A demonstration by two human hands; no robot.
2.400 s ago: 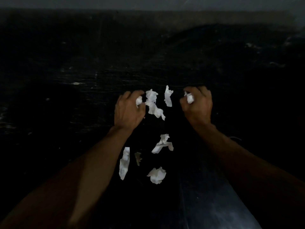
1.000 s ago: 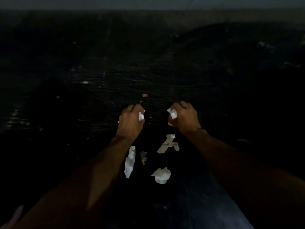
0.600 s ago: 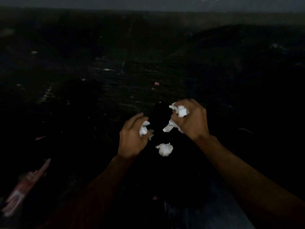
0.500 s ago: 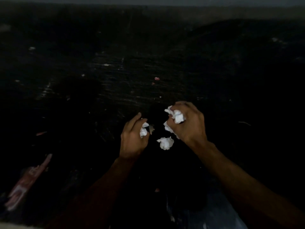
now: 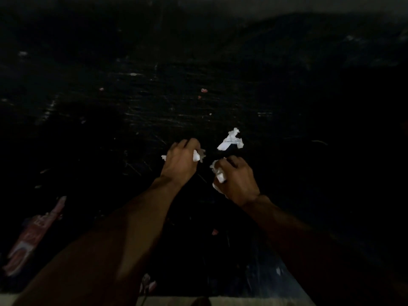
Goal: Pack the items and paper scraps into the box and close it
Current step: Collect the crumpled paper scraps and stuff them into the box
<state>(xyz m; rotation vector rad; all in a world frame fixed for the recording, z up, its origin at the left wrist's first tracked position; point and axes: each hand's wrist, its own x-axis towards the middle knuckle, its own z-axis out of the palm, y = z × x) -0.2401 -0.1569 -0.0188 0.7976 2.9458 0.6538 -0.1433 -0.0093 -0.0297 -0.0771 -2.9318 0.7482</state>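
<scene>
**Dark tabletop (image 5: 136, 120): left hand (image 5: 180, 163) and right hand (image 5: 237, 180) each gripping paper**

Black and heavily scratched, the tabletop fills almost the whole view under very dim light, with pale scuffs and flecks scattered over it. A lighter strip (image 5: 254, 302) runs along the bottom edge of the view; what it is cannot be told.

Two bare forearms reach in from the bottom corners, the left forearm (image 5: 114, 244) more brightly lit than the right forearm (image 5: 309, 246). The hands are near the middle of the view, close together but not touching, both knuckles-up.

At the lower left, well apart from the hands, a red-and-white packet (image 5: 33, 237) lies at a slant on the tabletop. Its print is too blurred to read.

The left hand's fingers are curled round a crumpled white scrap (image 5: 196, 155). Bits of it stick out at the thumb side and at the far side of the fist. The right hand is likewise clenched on a white paper wad (image 5: 218, 175), which bulges out along its inner edge.

A loose paper scrap (image 5: 231, 140), twisted and bright, is just beyond the right hand's fingertips. Whether they touch it cannot be told.

A small pinkish object (image 5: 148, 284) sits by the near edge, half behind the left forearm. Tiny red specks (image 5: 204, 90) dot the tabletop farther out.
</scene>
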